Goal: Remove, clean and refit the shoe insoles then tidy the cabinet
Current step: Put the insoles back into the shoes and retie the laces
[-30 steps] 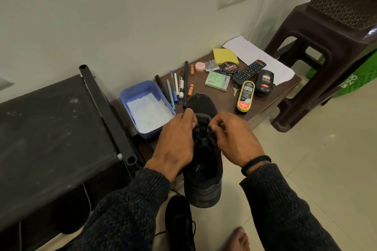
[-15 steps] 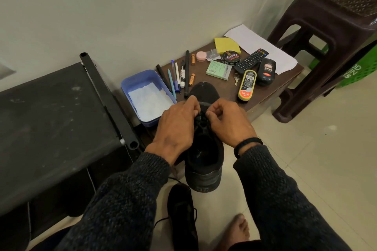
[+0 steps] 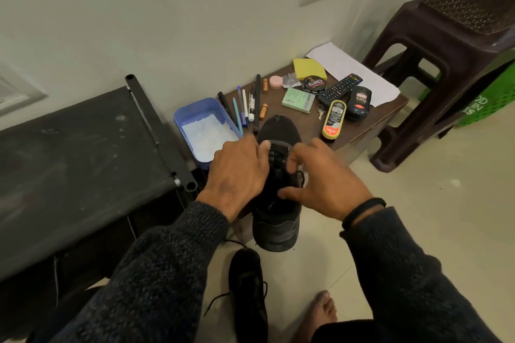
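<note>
- Between both hands, mid-frame: black shoe (image 3: 278,209), toe resting on front edge of low brown counter (image 3: 362,122), heel hanging out over the floor toward the person.
- Left hand (image 3: 239,172) on shoe's left side, fingertips curled onto the laces (image 3: 276,149) near the toe end.
- Right hand (image 3: 323,181) on shoe's right side, fingers bent over the laces, thumb across the tongue; whether it actually pinches a lace, can't tell.
- Shoe's long axis runs away from the person, toe toward the wall, opening facing up.
- 2nd black shoe (image 3: 248,295) on the floor below, just left of a bare foot (image 3: 320,312).
- Readable: "Cherry" on round tin (image 3: 314,84) and on dark bottle (image 3: 359,101); "KIWI" on yellow-rimmed polish applicator (image 3: 333,119). Other labels too small.
</note>
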The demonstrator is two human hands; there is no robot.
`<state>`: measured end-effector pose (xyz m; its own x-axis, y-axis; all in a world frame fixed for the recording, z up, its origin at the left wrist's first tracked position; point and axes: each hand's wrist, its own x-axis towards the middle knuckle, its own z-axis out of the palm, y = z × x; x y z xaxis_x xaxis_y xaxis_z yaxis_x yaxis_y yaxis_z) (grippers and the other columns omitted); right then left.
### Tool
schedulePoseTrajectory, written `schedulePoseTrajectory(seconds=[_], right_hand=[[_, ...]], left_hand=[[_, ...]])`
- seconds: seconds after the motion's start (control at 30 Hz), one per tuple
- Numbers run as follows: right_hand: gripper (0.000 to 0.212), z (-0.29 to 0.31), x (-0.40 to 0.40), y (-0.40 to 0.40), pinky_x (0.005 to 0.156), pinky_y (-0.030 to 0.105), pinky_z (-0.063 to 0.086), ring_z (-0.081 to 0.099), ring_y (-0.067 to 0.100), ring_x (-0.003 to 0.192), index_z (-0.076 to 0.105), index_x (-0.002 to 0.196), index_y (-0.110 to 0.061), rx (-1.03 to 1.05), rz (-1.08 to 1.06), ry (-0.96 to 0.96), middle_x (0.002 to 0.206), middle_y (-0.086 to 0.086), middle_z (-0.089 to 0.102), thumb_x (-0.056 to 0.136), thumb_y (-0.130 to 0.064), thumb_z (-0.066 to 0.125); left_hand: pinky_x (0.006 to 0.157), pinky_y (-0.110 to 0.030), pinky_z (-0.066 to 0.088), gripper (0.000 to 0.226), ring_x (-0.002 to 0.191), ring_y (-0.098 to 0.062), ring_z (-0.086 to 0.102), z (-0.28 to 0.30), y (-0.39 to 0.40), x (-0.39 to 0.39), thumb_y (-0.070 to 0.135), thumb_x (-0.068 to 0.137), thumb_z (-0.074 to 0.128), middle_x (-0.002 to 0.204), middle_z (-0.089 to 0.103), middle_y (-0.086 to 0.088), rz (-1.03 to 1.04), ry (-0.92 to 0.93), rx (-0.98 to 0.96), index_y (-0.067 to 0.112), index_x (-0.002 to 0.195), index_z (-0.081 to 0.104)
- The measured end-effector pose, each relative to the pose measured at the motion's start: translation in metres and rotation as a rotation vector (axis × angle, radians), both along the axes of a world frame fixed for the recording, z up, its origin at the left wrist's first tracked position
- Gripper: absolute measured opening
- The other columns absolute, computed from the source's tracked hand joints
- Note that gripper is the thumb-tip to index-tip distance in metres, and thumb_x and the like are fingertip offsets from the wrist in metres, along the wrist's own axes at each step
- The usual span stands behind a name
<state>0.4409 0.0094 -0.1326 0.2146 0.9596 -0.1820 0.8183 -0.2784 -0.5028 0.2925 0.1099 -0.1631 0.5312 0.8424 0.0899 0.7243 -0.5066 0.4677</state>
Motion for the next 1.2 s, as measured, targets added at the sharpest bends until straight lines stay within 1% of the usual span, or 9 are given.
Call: schedulePoseTrajectory(seconds=[0.2,0.3,0.4,0.53,0.6,0.7,0.9,1.07,1.2], right_hand=[[0.060,-0.023,-0.033,0.008,0.082,0.042,0.057,0.057,0.024,0.102,0.033,0.137,-0.022,-0.010,-0.145,-0.325,0.119,0.007,0.054,0.091,-0.039,0.068],[0.046,-0.029,-0.042,0.014,0.073,0.042,0.059,0.064,0.027,0.088,0.031,0.135,-0.017,0.029,-0.193,-0.357,0.106,0.009,0.062,0.100,-0.033,0.056],[0.043,-0.032,-0.047,0.011,0.064,0.038,0.056,0.063,0.025,0.077,0.028,0.133,-0.017,0.056,-0.204,-0.381,0.092,0.007,0.064,0.102,-0.030,0.053],[0.034,-0.034,-0.045,0.010,0.068,0.042,0.058,0.061,0.024,0.081,0.043,0.126,-0.022,0.120,-0.292,-0.271,0.095,0.003,0.062,0.100,-0.040,0.052],[0.032,-0.032,-0.038,0.012,0.075,0.043,0.059,0.062,0.020,0.090,0.059,0.119,-0.027,0.142,-0.351,-0.152,0.103,-0.002,0.064,0.092,-0.044,0.063],[0.025,-0.024,-0.029,0.012,0.086,0.034,0.058,0.065,0.012,0.095,0.072,0.110,-0.023,0.227,-0.535,0.366,0.102,-0.007,0.069,0.087,-0.031,0.077],[0.021,-0.020,-0.024,0.009,0.085,0.044,0.062,0.075,0.031,0.091,0.066,0.097,-0.011,0.394,-1.043,1.032,0.099,0.019,0.073,0.086,0.006,0.073],[0.020,-0.010,-0.020,0.008,0.072,0.035,0.064,0.076,0.027,0.077,0.063,0.097,-0.009,0.437,-1.184,1.231,0.091,0.019,0.073,0.089,0.008,0.068],[0.022,-0.011,-0.018,0.006,0.076,0.040,0.064,0.076,0.027,0.078,0.060,0.097,-0.009,0.448,-1.293,1.281,0.079,0.016,0.072,0.091,0.012,0.063]], left_hand=[[0.058,-0.037,0.053,0.058,0.059,-0.017,0.056,0.005,-0.014,-0.005,0.059,0.103,0.034,0.063,0.056,-0.001,0.094,-0.012,-0.024,0.019,0.067,0.054],[0.049,-0.028,0.045,0.060,0.053,-0.014,0.054,0.000,-0.010,-0.006,0.063,0.100,0.040,0.058,0.055,0.000,0.103,0.023,-0.101,0.017,0.063,0.055],[0.051,-0.033,0.049,0.064,0.052,-0.017,0.055,-0.006,-0.012,-0.003,0.069,0.097,0.040,0.057,0.056,0.000,0.104,0.017,-0.132,0.018,0.061,0.055],[0.052,-0.028,0.044,0.059,0.060,-0.016,0.060,-0.005,-0.008,0.000,0.068,0.097,0.042,0.064,0.060,0.002,0.108,0.051,-0.172,0.020,0.070,0.063],[0.056,-0.028,0.048,0.052,0.069,-0.015,0.064,-0.003,-0.004,-0.003,0.066,0.095,0.048,0.073,0.066,0.003,0.110,0.025,-0.245,0.021,0.080,0.071],[0.071,-0.033,0.059,0.043,0.080,-0.012,0.068,0.001,-0.002,-0.005,0.061,0.093,0.058,0.086,0.073,0.005,0.114,-0.064,-0.379,0.023,0.092,0.077],[0.081,-0.044,0.061,0.047,0.081,-0.025,0.072,-0.003,-0.006,-0.002,0.053,0.094,0.062,0.083,0.075,-0.009,0.272,-0.279,-0.641,0.010,0.082,0.077],[0.068,-0.025,0.059,0.014,0.088,-0.016,0.073,0.004,-0.018,0.006,0.027,0.096,0.069,0.091,0.077,-0.001,0.457,-0.725,-0.957,0.016,0.094,0.077],[0.080,-0.033,0.061,0.009,0.088,-0.017,0.075,0.001,-0.023,0.010,0.020,0.100,0.062,0.092,0.078,-0.003,0.656,-0.940,-1.032,0.014,0.103,0.069]])
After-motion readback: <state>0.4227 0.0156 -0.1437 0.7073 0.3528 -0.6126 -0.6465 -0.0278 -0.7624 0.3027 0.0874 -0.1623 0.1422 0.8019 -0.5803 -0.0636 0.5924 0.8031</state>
